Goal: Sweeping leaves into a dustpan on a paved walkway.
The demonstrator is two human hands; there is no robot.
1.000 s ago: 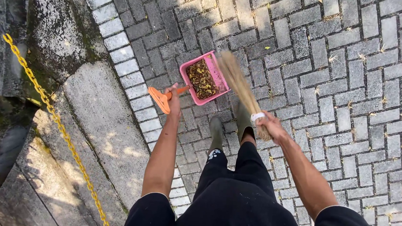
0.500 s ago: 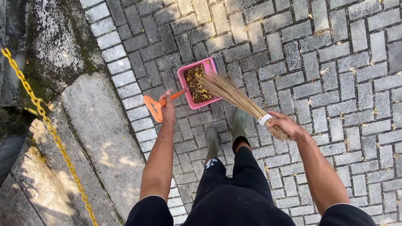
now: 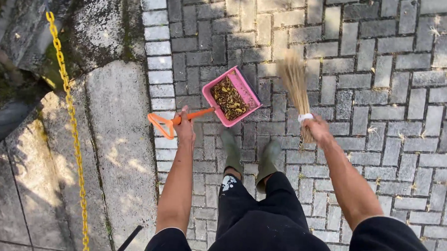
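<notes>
My left hand (image 3: 184, 126) grips the orange handle (image 3: 175, 121) of a pink dustpan (image 3: 248, 95) that rests on the brick paving and holds dry brown leaves (image 3: 228, 98). In my right hand (image 3: 317, 129) is a straw hand broom (image 3: 296, 87), held near its white binding, bristles pointing away from me and lifted to the right of the dustpan. My two green rubber boots (image 3: 232, 151) stand just behind the pan.
Grey brick paving (image 3: 388, 98) with scattered bits of dry litter spreads to the right. On the left lie concrete slabs (image 3: 116, 135), a mossy stone kerb (image 3: 94, 22) and a yellow chain (image 3: 71, 117) running along them.
The broom has swung from over the dustpan to its right side, bristles now clear of the pan. The view has shifted, and the dustpan handle sits a little further left.
</notes>
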